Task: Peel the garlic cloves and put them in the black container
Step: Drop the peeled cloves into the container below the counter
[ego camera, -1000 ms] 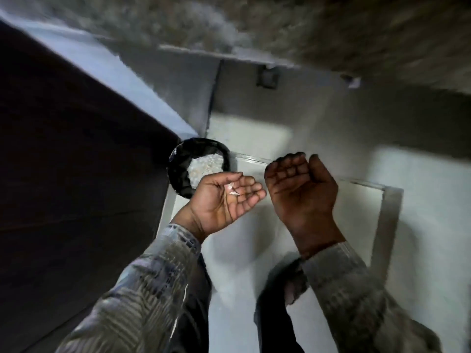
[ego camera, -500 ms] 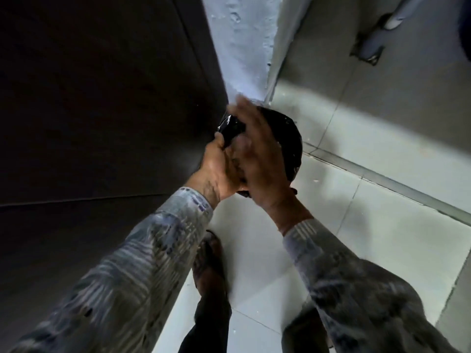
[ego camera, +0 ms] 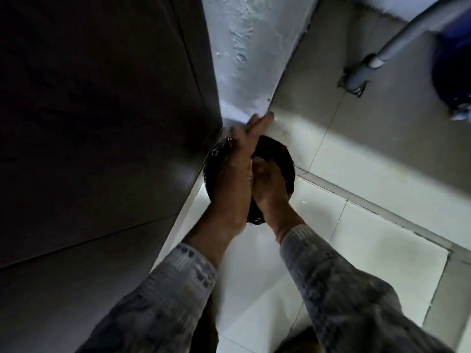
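The black container (ego camera: 285, 159) sits on the tiled floor against the foot of a dark panel, and both of my hands cover most of it. My left hand (ego camera: 237, 174) lies across its left half, fingers straight and pointing away from me. My right hand (ego camera: 267, 184) is pressed against the left hand's palm side above the container's middle. Its fingers bend down out of sight, so whether they hold anything is hidden. No garlic cloves or skins show, and the inside of the container is covered.
A dark panel (ego camera: 102, 123) fills the left side. A white plastered wall strip (ego camera: 244, 59) rises behind the container. A grey pipe (ego camera: 397, 36) and a blue object (ego camera: 456, 72) stand at the upper right. Pale floor tiles (ego camera: 356, 238) spread to the right.
The view swung from open palms beside the container of white cloves to both hands over it. The left hand's fingers are now stretched out on top, and the right hand is tucked against it.
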Demonstrator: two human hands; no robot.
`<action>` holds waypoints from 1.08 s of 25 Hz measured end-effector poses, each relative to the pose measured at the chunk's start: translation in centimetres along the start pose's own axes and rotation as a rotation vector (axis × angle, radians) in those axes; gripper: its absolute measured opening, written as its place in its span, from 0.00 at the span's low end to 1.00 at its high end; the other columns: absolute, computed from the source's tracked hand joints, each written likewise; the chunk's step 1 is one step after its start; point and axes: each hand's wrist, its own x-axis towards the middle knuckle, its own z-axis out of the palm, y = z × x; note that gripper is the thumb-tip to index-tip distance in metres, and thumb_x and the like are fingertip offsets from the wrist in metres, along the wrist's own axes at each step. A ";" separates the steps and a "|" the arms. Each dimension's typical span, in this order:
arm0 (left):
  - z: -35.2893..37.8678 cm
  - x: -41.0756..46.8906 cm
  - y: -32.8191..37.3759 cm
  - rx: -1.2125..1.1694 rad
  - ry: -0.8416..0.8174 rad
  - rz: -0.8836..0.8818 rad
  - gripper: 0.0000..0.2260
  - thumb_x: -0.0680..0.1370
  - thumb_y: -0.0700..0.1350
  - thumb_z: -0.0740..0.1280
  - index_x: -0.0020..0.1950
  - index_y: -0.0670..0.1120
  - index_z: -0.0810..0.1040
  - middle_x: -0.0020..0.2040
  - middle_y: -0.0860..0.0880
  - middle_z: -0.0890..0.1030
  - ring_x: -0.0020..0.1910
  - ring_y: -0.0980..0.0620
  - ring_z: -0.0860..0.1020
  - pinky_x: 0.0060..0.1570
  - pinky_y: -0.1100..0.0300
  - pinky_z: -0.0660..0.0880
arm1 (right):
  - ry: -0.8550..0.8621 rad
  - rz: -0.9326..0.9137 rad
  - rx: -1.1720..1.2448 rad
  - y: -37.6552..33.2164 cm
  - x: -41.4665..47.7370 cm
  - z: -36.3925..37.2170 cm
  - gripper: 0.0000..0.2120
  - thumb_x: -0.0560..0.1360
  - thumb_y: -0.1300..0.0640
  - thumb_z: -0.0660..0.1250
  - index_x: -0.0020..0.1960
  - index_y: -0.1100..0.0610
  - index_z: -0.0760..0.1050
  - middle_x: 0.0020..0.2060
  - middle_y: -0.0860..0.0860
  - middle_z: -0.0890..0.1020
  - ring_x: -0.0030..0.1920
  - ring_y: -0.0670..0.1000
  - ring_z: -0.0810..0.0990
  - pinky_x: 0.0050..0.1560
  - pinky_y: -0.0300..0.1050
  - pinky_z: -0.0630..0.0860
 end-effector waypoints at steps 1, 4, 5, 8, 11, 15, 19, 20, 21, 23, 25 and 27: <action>-0.1 0.4 -0.2 0.109 0.046 0.101 0.27 0.81 0.68 0.53 0.75 0.60 0.72 0.76 0.56 0.72 0.76 0.57 0.69 0.77 0.50 0.64 | 0.093 -0.029 -0.035 -1.6 0.6 0.2 0.17 0.84 0.42 0.56 0.51 0.50 0.81 0.48 0.45 0.83 0.57 0.49 0.82 0.53 0.39 0.74; -0.4 2.2 1.4 0.117 0.116 0.009 0.30 0.81 0.70 0.53 0.73 0.53 0.76 0.69 0.54 0.79 0.69 0.52 0.76 0.73 0.41 0.69 | 0.213 -0.235 -0.093 -6.1 0.6 0.2 0.19 0.85 0.46 0.54 0.65 0.53 0.79 0.63 0.49 0.81 0.68 0.49 0.76 0.70 0.50 0.71; -0.3 2.3 2.3 -0.021 0.075 -0.069 0.33 0.80 0.71 0.53 0.73 0.51 0.76 0.69 0.53 0.79 0.69 0.52 0.76 0.74 0.40 0.68 | 0.235 -0.375 -0.128 -5.4 0.6 0.5 0.21 0.85 0.49 0.53 0.72 0.55 0.74 0.72 0.51 0.76 0.74 0.53 0.72 0.75 0.57 0.67; -1.0 0.4 3.9 -0.099 -0.052 0.003 0.36 0.76 0.76 0.50 0.73 0.56 0.76 0.75 0.54 0.74 0.75 0.53 0.70 0.75 0.45 0.64 | 0.041 0.007 -0.321 0.3 0.9 0.6 0.32 0.80 0.38 0.50 0.79 0.51 0.67 0.81 0.53 0.63 0.80 0.57 0.62 0.79 0.60 0.60; -3.0 0.5 1.2 0.135 0.138 0.131 0.30 0.80 0.71 0.56 0.71 0.54 0.78 0.71 0.52 0.78 0.73 0.52 0.73 0.75 0.43 0.67 | -0.068 0.076 -0.379 0.3 1.1 -0.6 0.33 0.78 0.44 0.63 0.81 0.48 0.62 0.81 0.53 0.62 0.81 0.54 0.60 0.81 0.54 0.57; -4.2 -0.7 -0.1 0.463 0.230 0.223 0.17 0.80 0.48 0.64 0.69 0.48 0.80 0.65 0.49 0.79 0.66 0.51 0.78 0.70 0.44 0.72 | -0.125 0.081 -0.345 -3.4 -1.4 -2.5 0.42 0.71 0.56 0.74 0.82 0.52 0.61 0.79 0.53 0.66 0.79 0.54 0.63 0.79 0.56 0.62; -1.9 -4.2 6.4 0.641 0.046 0.249 0.27 0.71 0.37 0.69 0.70 0.51 0.79 0.64 0.49 0.78 0.64 0.50 0.78 0.68 0.47 0.75 | -0.002 0.059 -0.303 -9.1 -5.1 -8.2 0.47 0.65 0.45 0.78 0.80 0.51 0.64 0.75 0.49 0.72 0.74 0.51 0.71 0.74 0.50 0.69; -0.6 -5.8 8.8 0.666 -0.011 0.242 0.29 0.70 0.35 0.70 0.70 0.51 0.79 0.64 0.50 0.78 0.64 0.50 0.78 0.68 0.48 0.74 | 0.015 0.061 -0.298 -11.2 -6.5 -10.0 0.48 0.64 0.43 0.79 0.80 0.51 0.64 0.74 0.49 0.72 0.74 0.50 0.71 0.74 0.50 0.69; 0.9 -7.5 10.9 0.675 -0.067 0.239 0.30 0.69 0.34 0.70 0.70 0.52 0.79 0.64 0.50 0.78 0.65 0.50 0.77 0.69 0.48 0.74 | 0.028 0.071 -0.291 -13.0 -8.0 -11.7 0.49 0.65 0.43 0.81 0.80 0.51 0.64 0.75 0.49 0.72 0.74 0.51 0.70 0.74 0.51 0.69; 3.9 -11.2 14.8 0.710 -0.163 0.275 0.31 0.68 0.34 0.72 0.70 0.53 0.78 0.64 0.52 0.77 0.65 0.51 0.77 0.69 0.47 0.74 | 0.061 0.080 -0.300 -17.1 -11.6 -15.4 0.49 0.66 0.46 0.82 0.80 0.53 0.64 0.75 0.51 0.71 0.74 0.53 0.69 0.74 0.52 0.68; 7.2 -14.7 18.5 0.776 -0.260 0.310 0.33 0.69 0.32 0.73 0.71 0.55 0.77 0.64 0.52 0.76 0.66 0.51 0.76 0.69 0.48 0.73 | 0.115 0.076 -0.285 -21.1 -15.0 -19.6 0.49 0.66 0.46 0.83 0.80 0.51 0.63 0.76 0.50 0.70 0.74 0.52 0.68 0.74 0.50 0.67; 11.2 -18.8 22.4 0.821 -0.373 0.341 0.36 0.68 0.31 0.73 0.73 0.57 0.76 0.65 0.52 0.75 0.66 0.52 0.75 0.68 0.49 0.74 | 0.194 0.090 -0.277 -25.3 -19.0 -24.5 0.49 0.66 0.46 0.82 0.81 0.49 0.62 0.77 0.49 0.69 0.75 0.51 0.67 0.75 0.48 0.66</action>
